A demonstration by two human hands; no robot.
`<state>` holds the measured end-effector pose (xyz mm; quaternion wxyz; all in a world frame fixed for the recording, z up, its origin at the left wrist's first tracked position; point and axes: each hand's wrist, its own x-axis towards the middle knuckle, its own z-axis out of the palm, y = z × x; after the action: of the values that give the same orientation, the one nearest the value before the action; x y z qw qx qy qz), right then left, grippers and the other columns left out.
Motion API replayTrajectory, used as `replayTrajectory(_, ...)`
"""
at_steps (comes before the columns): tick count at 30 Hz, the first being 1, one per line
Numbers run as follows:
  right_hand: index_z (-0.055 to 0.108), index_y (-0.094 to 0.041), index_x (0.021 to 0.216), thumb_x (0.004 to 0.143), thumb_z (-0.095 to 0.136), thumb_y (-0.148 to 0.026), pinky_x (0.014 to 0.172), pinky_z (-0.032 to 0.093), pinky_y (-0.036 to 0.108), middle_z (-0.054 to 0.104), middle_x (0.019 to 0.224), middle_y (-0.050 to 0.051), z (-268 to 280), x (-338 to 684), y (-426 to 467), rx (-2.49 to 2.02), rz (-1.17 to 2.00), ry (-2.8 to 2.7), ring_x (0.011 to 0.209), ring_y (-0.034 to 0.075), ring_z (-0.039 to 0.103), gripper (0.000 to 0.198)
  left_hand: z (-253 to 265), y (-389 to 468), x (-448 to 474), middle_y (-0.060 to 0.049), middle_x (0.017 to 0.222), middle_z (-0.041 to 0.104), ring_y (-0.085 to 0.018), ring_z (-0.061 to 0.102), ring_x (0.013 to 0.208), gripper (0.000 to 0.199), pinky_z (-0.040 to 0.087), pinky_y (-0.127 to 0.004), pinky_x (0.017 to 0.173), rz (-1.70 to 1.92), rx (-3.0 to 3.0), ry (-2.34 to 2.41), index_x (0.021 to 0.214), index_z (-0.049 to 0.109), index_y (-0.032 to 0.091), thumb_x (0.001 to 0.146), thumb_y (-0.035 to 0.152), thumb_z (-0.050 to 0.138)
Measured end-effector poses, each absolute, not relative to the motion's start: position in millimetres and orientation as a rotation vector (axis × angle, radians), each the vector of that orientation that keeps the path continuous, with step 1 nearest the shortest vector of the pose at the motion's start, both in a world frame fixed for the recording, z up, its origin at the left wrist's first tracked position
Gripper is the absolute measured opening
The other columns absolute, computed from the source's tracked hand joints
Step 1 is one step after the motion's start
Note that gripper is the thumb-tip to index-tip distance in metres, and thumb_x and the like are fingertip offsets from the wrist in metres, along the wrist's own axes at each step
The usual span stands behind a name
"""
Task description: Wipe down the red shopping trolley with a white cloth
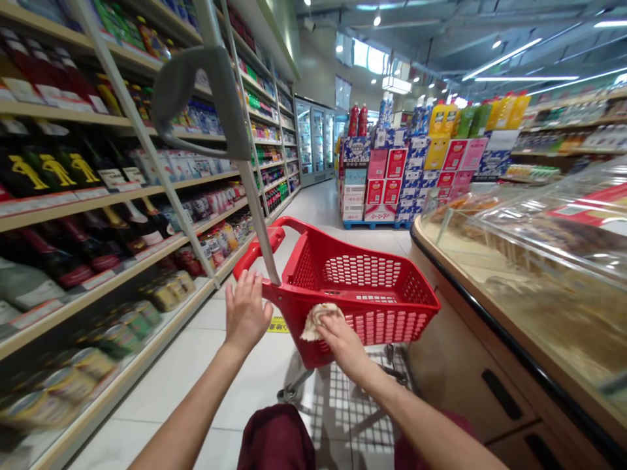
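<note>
A red plastic shopping cart [365, 313] with a perforated basket stands in front of me on wheels. My right hand [345, 343] presses a crumpled cream cloth [313, 323] against the near side wall of the basket, its fingers closed over the cloth. My left hand [247, 313] is at the cart's red handle bar [249, 258], fingers stretched out; whether the fingertips touch the bar cannot be made out. A grey metal pole [257, 215] rises from the cart beside that hand, with a grey plastic loop [206, 104] near its top.
Shelves of bottles and cans [98, 248] line the left side. A glass-topped display counter [514, 274] with packaged food is close on the right. Ahead, stacked drink cartons [382, 176] stand on a blue pallet [377, 224], and glass-door fridges [316, 140] are farther back.
</note>
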<state>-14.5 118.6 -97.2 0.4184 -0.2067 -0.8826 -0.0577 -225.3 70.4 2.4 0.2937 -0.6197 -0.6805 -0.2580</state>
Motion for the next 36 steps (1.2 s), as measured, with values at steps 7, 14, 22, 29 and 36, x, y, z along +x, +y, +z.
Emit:
replayTrajectory(7,0.053,-0.016,0.110,0.086,0.036,-0.015,0.098,0.032,0.044,0.047,0.123,0.010,-58,-57,114,-0.446,-0.142,-2.181,0.123,0.020,0.029,0.029,8,72,-232,-0.012,0.127,0.042,-0.024,0.030,0.122,0.051,0.022,-0.043,0.101,-0.524,-1.772,-1.847,0.117,0.043,0.009,0.067,0.015,0.040)
replayTrajectory(14,0.059,-0.018,0.098,0.085,0.038,-0.016,0.095,0.038,0.037,0.058,0.109,0.007,-43,-71,111,-0.313,-0.159,-2.259,0.113,0.017,0.042,0.024,18,66,-240,-0.005,0.122,0.049,-0.022,0.039,0.116,0.052,0.013,-0.052,0.101,-0.518,-1.871,-1.822,0.113,0.049,0.019,0.064,0.005,0.034)
replayTrajectory(22,0.048,-0.015,0.117,0.086,0.034,-0.012,0.105,0.019,0.041,0.041,0.129,0.007,139,-103,153,-0.244,-0.473,-2.037,0.127,0.019,0.017,0.034,17,64,-234,-0.006,0.124,0.047,-0.023,0.037,0.118,0.056,0.015,-0.053,0.100,-0.557,-1.888,-1.813,0.115,0.048,0.017,0.062,0.005,0.035)
replayTrajectory(29,0.041,-0.010,0.122,0.086,0.033,-0.013,0.104,0.022,0.037,0.047,0.123,0.008,42,-73,149,-0.042,-0.475,-2.478,0.124,0.019,0.023,0.037,16,63,-228,-0.011,0.120,0.050,-0.023,0.039,0.116,0.054,0.017,-0.052,0.100,-0.569,-1.865,-1.818,0.114,0.048,0.014,0.063,0.005,0.036)
replayTrajectory(36,0.047,-0.017,0.118,0.087,0.034,-0.016,0.104,0.021,0.043,0.044,0.126,0.006,85,-82,155,-0.193,-0.382,-2.254,0.125,0.020,0.023,0.034,14,62,-215,-0.009,0.124,0.046,-0.024,0.035,0.119,0.052,0.015,-0.052,0.101,-0.595,-1.878,-1.794,0.115,0.046,0.013,0.065,0.008,0.036)
